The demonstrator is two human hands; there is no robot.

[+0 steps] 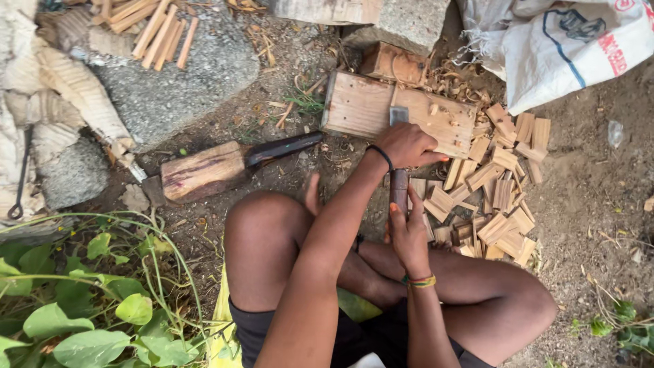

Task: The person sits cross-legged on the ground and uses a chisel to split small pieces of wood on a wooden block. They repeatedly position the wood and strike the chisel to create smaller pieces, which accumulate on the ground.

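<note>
Dirt ground; both hands grip chisel (398, 184) on board (361, 105).

An outdoor woodworking spot: dirt ground (586, 204), cut wood pieces (497, 191), shavings (456, 78).

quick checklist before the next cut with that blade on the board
1. Left hand pressing on top of the blade: ok.
2. Right hand around the handle: ok, fingers wrap it.
3. Blade edge set on the board: ok, it stands on the wood.
4. Piece under the blade: cannot tell, the left hand hides it.
5. Board steady: cannot tell; it lies on dirt against a wooden block.
6. Cut pieces away from the blade: ok, piled to the side of the board.
</note>
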